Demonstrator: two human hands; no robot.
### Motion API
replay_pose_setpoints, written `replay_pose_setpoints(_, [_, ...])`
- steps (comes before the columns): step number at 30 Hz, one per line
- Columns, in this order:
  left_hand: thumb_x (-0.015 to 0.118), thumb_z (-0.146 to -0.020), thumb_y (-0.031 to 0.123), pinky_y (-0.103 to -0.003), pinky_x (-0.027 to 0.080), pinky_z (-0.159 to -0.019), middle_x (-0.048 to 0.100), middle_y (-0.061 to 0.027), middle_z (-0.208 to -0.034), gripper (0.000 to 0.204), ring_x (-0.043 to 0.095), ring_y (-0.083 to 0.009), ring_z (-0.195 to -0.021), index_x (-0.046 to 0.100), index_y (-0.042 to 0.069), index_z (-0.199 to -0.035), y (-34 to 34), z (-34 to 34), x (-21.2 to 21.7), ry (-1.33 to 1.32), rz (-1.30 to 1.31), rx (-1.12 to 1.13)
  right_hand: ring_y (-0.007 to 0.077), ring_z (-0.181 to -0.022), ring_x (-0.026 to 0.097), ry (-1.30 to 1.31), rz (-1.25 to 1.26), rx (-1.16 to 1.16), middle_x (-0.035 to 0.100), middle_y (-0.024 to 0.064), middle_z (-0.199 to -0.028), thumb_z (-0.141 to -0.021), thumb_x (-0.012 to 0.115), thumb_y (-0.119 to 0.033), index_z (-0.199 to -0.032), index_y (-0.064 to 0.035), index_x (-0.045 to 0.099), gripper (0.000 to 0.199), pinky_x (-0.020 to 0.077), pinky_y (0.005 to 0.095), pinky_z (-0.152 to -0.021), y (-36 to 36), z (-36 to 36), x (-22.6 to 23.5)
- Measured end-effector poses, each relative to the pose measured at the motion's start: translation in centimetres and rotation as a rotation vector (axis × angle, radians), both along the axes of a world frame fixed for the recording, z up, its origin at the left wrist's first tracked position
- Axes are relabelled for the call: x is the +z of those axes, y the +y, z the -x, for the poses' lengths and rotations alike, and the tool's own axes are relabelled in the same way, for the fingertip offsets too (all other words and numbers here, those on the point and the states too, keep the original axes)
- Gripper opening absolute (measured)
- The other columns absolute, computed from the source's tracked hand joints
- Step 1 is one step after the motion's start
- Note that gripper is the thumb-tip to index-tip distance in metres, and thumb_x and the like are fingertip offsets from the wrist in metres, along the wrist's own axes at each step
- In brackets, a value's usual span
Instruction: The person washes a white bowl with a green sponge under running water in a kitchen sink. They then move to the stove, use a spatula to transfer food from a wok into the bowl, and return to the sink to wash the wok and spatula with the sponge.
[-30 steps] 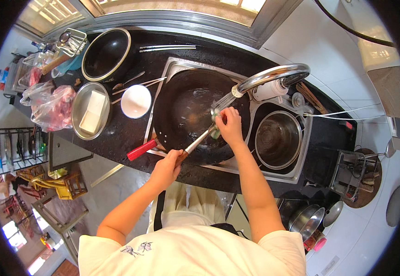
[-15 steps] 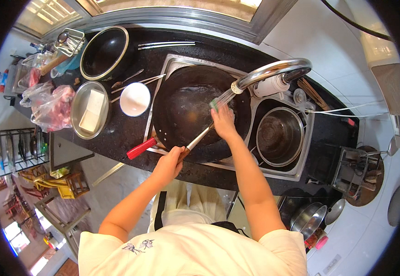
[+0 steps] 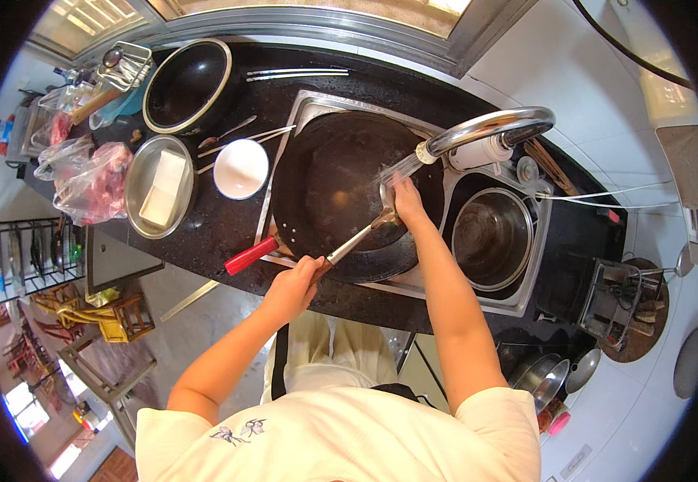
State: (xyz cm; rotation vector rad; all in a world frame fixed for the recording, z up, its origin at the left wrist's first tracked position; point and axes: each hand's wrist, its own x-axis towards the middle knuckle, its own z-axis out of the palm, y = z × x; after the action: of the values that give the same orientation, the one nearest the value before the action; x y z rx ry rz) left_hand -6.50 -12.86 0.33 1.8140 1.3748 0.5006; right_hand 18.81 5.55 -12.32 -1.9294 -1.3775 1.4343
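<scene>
My left hand (image 3: 291, 287) is closed around the wooden handle end of a long metal spatula (image 3: 351, 244). Its head reaches over a big dark wok (image 3: 313, 189) that sits tilted in the left sink basin and has a red handle (image 3: 251, 255). At the spatula's head is my right hand (image 3: 407, 202), fingers curled and slightly blurred. A green scrub pad showed in those fingers half a second ago; the hand now mostly hides it. Water sprays from the curved metal faucet (image 3: 493, 128) onto the right hand and spatula head. Some water pools in the wok.
A metal pot (image 3: 489, 233) stands in the right basin. Left of the wok are a white bowl (image 3: 241, 169), chopsticks, a metal basin (image 3: 138, 213) holding a pale block, a bag of raw meat (image 3: 100, 185) and a dark basin (image 3: 187, 87). A bottle stands behind the faucet.
My right hand has shifted slightly right and down, from under the water to the spatula's head. That head now shows beside the fingers, and the green pad is mostly out of sight.
</scene>
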Motion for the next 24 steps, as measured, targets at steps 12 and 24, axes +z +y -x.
replay_pose_setpoints(12, [0.062,-0.081,0.007,-0.041,0.049,-0.071,0.053,-0.0156,-0.090,0.046,0.060,-0.0343,-0.083,0.046,0.006,-0.124,-1.5,3.0,0.3,-0.072,-0.020,0.168,0.0406,-0.092,0.055,-0.278,-0.377,-0.146,0.059,0.0223,-0.099,-0.091,0.051,-0.028,-0.098,0.0011,0.060,0.031,0.0424,0.0458,-0.080,-0.4,0.1,1.5])
replay_pose_setpoints(24, [0.043,-0.099,0.027,-0.018,0.028,-0.041,0.045,-0.0004,-0.074,0.028,0.033,-0.0056,-0.049,0.042,0.020,-0.126,4.4,-3.1,-3.6,-1.336,1.088,0.626,0.0305,-0.097,0.055,-0.126,-0.284,0.116,0.054,0.0142,-0.105,-0.074,0.060,0.002,-0.102,-0.0041,0.064,0.028,0.0446,0.0372,-0.087,-4.8,1.1,3.3])
